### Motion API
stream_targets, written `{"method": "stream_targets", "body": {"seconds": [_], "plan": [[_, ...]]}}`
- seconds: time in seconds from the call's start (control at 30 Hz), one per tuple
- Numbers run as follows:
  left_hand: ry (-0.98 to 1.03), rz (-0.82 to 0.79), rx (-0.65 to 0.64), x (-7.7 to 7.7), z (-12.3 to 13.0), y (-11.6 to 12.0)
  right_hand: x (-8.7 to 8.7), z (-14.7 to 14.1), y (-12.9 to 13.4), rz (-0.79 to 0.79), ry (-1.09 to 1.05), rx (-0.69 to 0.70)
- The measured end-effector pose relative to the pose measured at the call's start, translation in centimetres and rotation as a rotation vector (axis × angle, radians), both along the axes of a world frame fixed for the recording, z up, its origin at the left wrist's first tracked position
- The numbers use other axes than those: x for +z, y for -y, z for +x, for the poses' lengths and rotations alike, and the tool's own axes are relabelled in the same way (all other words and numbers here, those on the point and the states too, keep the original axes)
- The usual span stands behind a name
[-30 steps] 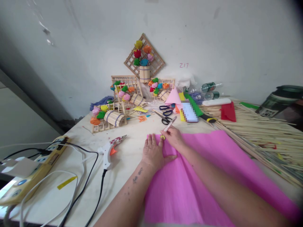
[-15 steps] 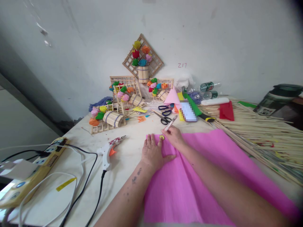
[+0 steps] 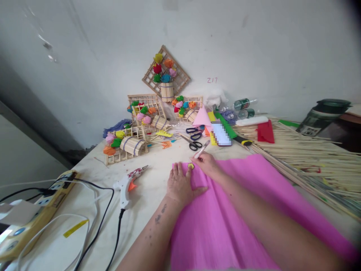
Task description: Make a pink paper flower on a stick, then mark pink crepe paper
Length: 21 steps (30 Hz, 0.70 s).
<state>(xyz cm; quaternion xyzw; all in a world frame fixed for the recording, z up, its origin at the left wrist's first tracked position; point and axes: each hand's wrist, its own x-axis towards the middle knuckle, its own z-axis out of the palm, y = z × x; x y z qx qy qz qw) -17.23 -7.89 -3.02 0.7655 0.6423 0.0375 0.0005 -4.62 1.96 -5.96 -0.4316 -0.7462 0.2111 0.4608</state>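
Observation:
A large sheet of pink crepe paper [image 3: 208, 222] lies on the table in front of me. My left hand [image 3: 180, 183] rests flat on its far left corner, fingers spread. One of its fingers touches a small round yellow piece [image 3: 191, 166] with a dark edge, lying on the paper near the far edge. My right hand [image 3: 208, 164] grips a white pen [image 3: 202, 149], its upper end leaning away to the right. The pen's tip is hidden by the fingers, close to the yellow piece.
Left stand a glue gun [image 3: 126, 188] and a power strip [image 3: 53, 207] with cables. Beyond the paper lie scissors [image 3: 194, 145], a phone [image 3: 221, 133] and stick baskets with paper flowers [image 3: 132, 145]. Many thin wooden sticks [image 3: 304, 146] and a dark jar [image 3: 323, 116] are on the right.
The camera view has shifted slightly. Both hands stay at the same corner of the pink paper, the left pressing and the right holding the pen.

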Motion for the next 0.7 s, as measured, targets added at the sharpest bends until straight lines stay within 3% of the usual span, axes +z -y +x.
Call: {"method": "stream_targets", "body": {"seconds": [0.47,0.7], "plan": [[-0.023,0.031,-0.007,-0.34,-0.06,-0.05,0.27,-0.11,0.15,0.014,0.105,-0.019],[-0.017,0.043,-0.012,-0.45,-0.13,-0.05,0.25,-0.06,0.29,0.039,0.058,-0.031]]}}
